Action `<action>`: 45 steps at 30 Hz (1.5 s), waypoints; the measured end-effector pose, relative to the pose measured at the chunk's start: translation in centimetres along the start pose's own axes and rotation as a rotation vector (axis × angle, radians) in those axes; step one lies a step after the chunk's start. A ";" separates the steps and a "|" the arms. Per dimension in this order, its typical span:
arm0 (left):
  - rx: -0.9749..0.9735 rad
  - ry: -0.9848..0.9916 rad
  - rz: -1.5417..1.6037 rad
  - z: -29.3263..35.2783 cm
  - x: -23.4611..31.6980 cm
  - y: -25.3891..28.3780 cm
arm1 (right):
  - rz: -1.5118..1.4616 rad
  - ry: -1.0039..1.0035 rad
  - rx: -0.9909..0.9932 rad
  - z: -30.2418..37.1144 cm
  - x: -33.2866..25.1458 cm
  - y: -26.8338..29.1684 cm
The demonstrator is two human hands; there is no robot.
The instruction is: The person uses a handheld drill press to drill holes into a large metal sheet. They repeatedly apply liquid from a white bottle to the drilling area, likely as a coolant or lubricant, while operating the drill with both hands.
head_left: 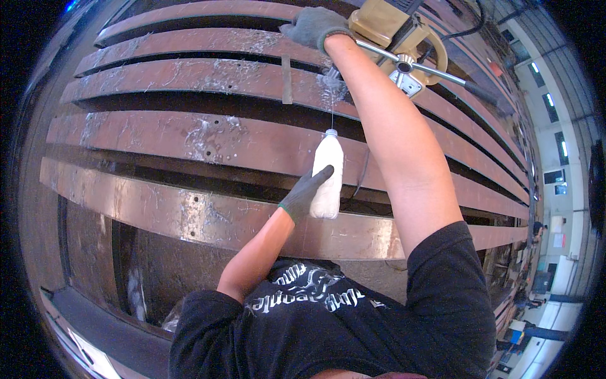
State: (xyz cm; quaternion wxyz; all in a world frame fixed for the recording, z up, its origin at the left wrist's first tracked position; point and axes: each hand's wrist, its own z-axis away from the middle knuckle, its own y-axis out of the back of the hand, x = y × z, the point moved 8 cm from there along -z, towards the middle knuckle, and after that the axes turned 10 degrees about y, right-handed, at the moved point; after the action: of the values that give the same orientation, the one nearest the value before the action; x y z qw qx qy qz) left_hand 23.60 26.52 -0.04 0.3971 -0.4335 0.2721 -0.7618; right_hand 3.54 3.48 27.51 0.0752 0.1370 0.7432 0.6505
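Observation:
My left hand [309, 189], in a dark grey glove, is wrapped round a white plastic bottle [327, 158]. The bottle stands nearly upright in the view, its cap toward the drill. From its nozzle a thin stream of liquid runs to the cutter, where metal shavings [331, 88] are bunched. Up at the top, my gloved right hand [315, 28] is closed at the end of the metal feed handle [377, 50] of a tan drilling machine [379, 22]. My wrist hides part of that grip. The drill stands over the reddish-brown steel beams.
Several long steel beams [252, 142] lie side by side with dark gaps between them, strewn with shavings and pierced by small holes. A flat metal strip [286, 79] lies across one beam. A black cable [473, 28] runs from the drill. Workshop windows and wall stand far right.

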 end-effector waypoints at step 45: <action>0.014 -0.032 -0.041 0.6 0.5 -0.3 | 0.052 -0.017 -0.030 0.7 -0.5 0.0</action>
State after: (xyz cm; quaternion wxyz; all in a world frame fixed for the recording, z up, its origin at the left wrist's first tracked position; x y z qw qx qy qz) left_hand 23.90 26.20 0.67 0.3886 -0.4483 0.2511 -0.7648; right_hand 4.27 3.99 27.42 0.0667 0.1609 0.7287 0.6623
